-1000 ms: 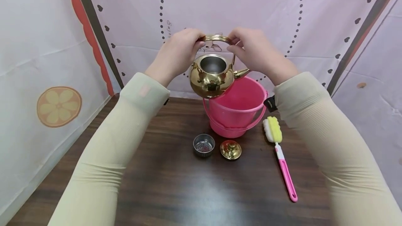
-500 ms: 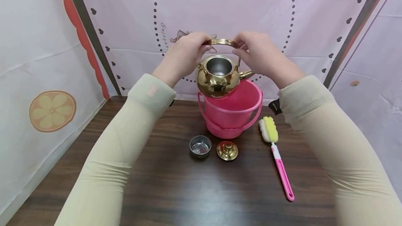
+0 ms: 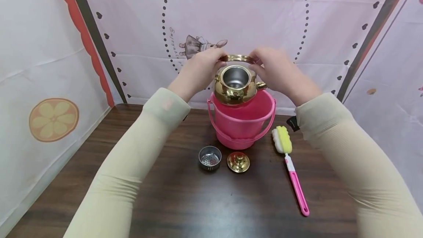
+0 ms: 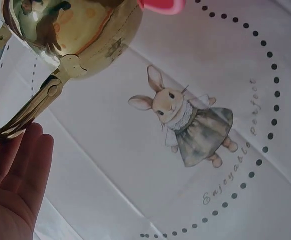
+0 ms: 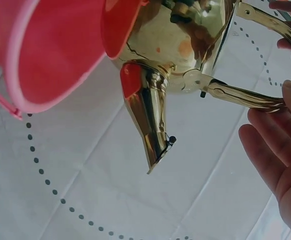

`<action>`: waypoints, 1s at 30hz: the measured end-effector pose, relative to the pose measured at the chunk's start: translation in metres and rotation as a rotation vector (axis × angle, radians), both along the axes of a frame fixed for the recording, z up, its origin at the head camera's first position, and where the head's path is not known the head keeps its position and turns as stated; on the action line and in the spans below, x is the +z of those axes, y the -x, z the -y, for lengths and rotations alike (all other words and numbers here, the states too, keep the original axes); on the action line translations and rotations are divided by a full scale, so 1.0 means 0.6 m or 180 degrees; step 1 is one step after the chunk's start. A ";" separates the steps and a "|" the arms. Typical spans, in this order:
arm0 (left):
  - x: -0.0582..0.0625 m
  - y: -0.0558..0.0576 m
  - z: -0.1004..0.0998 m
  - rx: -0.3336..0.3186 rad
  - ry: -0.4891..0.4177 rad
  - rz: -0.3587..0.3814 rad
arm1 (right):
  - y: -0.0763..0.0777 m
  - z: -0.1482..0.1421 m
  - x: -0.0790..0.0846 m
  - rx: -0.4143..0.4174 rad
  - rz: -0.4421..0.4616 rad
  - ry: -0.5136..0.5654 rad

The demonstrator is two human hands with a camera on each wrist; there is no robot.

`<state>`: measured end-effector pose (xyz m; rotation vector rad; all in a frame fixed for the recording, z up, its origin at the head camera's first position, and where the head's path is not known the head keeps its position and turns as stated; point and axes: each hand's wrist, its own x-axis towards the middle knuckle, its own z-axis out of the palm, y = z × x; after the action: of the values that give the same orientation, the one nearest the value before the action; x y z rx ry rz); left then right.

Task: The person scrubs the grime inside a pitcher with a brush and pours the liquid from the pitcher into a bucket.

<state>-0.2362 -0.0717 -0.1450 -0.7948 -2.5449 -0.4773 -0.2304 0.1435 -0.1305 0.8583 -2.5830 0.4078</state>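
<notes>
A shiny gold teapot (image 3: 231, 94) without its lid hangs in the air over the pink bucket (image 3: 239, 126), its steel inside showing. My left hand (image 3: 203, 67) pinches the left end of its arched handle (image 3: 237, 58). At the handle's right end my right hand (image 3: 275, 72) pinches with thumb and fingers. The spout (image 5: 148, 115) points right, below the right hand in the head view. In the left wrist view the left hand's fingers (image 4: 33, 160) lie under the handle.
On the dark wooden table (image 3: 205, 197) a steel strainer cup (image 3: 209, 158) stands left of a gold lid (image 3: 238, 162), both before the bucket. A sponge brush (image 3: 294, 179) with a pink handle lies to the right. Printed cloth walls (image 3: 257, 17) stand behind and at both sides.
Both hands have lowered the teapot together and moved it a little rightward, farther over the bucket. The head view has shifted slightly. Strainer cup, lid and brush stay in place.
</notes>
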 end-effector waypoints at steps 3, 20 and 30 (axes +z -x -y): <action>-0.010 0.000 0.001 -0.0017 0.0032 -0.0022 | 0.000 -0.003 -0.014 -0.0013 -0.0029 -0.0010; -0.057 0.003 0.008 -0.0421 0.0129 -0.0699 | -0.008 -0.015 -0.063 0.0213 -0.0413 -0.0106; -0.096 0.002 0.013 -0.0657 0.0209 -0.1103 | -0.012 -0.024 -0.100 0.0484 -0.0746 -0.0117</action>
<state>-0.2373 -0.0796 -0.2024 -1.0701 -2.1795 -0.2895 -0.2232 0.1576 -0.1905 1.0532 -2.3258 0.2837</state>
